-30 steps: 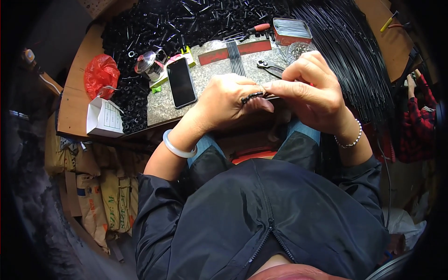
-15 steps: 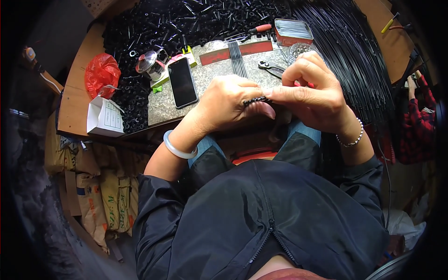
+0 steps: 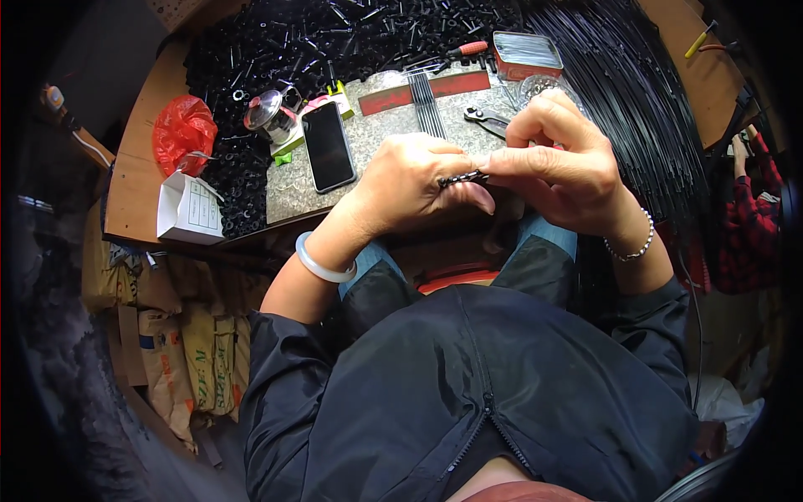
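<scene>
In front of my body, my left hand is closed round a short row of small black parts, which shows between its fingers and thumb. What kind of parts they are is too small to make out. My right hand meets it from the right, its thumb and forefinger pinched at the right end of that row. Its other fingers are curled, and something red shows partly behind them. Just beyond both hands, thin dark rods lie side by side across a red bar on a grey stone-like board.
Loose black parts heap along the back. A phone, pliers, a red-handled tool and a tin surround the board. Long black rods lie right. A red bag and white box stand left.
Both hands stay together in nearly the same place. The right fingertips have shifted very slightly at the end of the black row.
</scene>
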Motion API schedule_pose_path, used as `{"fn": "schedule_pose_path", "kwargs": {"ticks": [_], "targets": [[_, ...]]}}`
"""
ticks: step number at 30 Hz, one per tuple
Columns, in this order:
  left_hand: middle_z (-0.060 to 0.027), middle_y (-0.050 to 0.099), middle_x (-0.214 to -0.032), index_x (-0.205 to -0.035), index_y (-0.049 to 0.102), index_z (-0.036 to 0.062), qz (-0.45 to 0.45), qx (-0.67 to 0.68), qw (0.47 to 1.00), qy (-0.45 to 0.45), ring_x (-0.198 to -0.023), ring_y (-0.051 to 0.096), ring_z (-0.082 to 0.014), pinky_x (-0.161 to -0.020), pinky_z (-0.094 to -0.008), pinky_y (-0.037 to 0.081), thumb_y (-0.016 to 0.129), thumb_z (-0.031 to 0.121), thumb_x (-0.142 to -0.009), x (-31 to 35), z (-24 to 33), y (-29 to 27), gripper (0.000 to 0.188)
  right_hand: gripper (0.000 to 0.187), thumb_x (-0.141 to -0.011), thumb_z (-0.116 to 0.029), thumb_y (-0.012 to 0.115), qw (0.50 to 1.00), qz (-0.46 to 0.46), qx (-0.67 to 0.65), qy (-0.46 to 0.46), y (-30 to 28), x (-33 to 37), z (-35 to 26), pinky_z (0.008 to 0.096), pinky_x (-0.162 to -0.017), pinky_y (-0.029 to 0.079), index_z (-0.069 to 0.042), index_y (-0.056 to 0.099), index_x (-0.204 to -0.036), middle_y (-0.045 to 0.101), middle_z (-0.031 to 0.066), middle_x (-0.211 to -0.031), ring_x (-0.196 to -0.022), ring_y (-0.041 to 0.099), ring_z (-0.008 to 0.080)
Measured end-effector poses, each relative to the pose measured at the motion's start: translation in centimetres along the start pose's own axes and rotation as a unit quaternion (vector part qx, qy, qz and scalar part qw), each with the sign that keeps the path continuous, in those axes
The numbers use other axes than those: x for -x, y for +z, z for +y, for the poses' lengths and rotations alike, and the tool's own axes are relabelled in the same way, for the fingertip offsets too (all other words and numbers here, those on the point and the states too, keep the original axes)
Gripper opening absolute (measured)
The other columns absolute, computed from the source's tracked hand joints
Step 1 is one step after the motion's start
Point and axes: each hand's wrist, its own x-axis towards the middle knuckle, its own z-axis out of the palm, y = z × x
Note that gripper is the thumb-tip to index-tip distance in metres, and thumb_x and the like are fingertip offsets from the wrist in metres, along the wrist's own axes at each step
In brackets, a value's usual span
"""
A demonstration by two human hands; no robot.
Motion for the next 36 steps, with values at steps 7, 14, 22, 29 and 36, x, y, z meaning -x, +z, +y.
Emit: {"fn": "schedule_pose_path", "kwargs": {"ticks": [7,14,22,29,36], "targets": [[-0.0078,0.064,-0.078,-0.085,0.067,0.0097,-0.022,-0.004,1.000,-0.016,-0.070,0.062,-0.0284,-0.060,-0.0347,0.047,0.067,0.035,-0.077,-0.2,0.1,-0.3,0.027,0.026,-0.068,-0.001,0.070,1.000,0.012,0.021,-0.019,0.5,-0.1,0.1,0.0267,-0.055,0.037,-0.010,0.068,-0.092,0.052,0.0032,-0.075,-0.065,0.047,0.0169],[-0.0078,0.064,-0.077,-0.082,0.068,0.0122,-0.030,-0.008,0.999,-0.025,-0.071,0.062,-0.0282,-0.061,-0.0345,0.048,0.066,0.034,-0.078,-0.2,0.3,-0.3,0.022,0.025,-0.066,-0.002,0.068,0.999,0.020,0.033,-0.035,0.2,-0.3,-0.1,0.0271,-0.056,0.038,-0.009,0.069,-0.090,0.052,0.0034,-0.075,-0.066,0.046,0.0175],[-0.0075,0.063,-0.073,-0.088,0.066,0.0132,-0.023,-0.014,1.000,-0.005,-0.067,0.062,-0.0281,-0.058,-0.0374,0.049,0.066,0.032,-0.077,0.1,-0.9,0.5,0.022,0.037,-0.068,-0.005,0.070,1.000,-0.010,-0.018,-0.004,0.9,-0.3,-0.8,0.0300,-0.064,0.042,-0.012,0.064,-0.104,0.054,0.0038,-0.085,-0.073,0.051,0.0200],[-0.0110,0.064,-0.079,-0.090,0.062,0.0094,-0.028,-0.032,0.999,-0.015,-0.071,0.062,-0.0305,-0.061,-0.0390,0.049,0.065,0.036,-0.079,-0.2,-0.7,0.6,0.029,0.058,-0.071,-0.015,0.076,0.987,0.064,-0.144,-0.013,1.7,-1.4,-0.2,0.0333,-0.084,0.043,-0.001,0.050,-0.120,0.047,0.0173,-0.115,-0.097,0.048,0.0216],[-0.0208,0.032,-0.141,-0.140,0.033,0.0202,-0.252,-0.211,0.944,0.013,-0.133,0.023,-0.0412,-0.108,-0.0498,0.023,0.075,0.056,-0.055,1.6,-11.7,2.6,0.101,0.080,-0.063,-0.023,0.084,0.935,0.011,-0.194,0.296,7.4,6.8,0.9,0.0313,-0.090,0.042,-0.004,0.043,-0.129,0.059,0.0086,-0.109,-0.103,0.056,0.0168]]}}
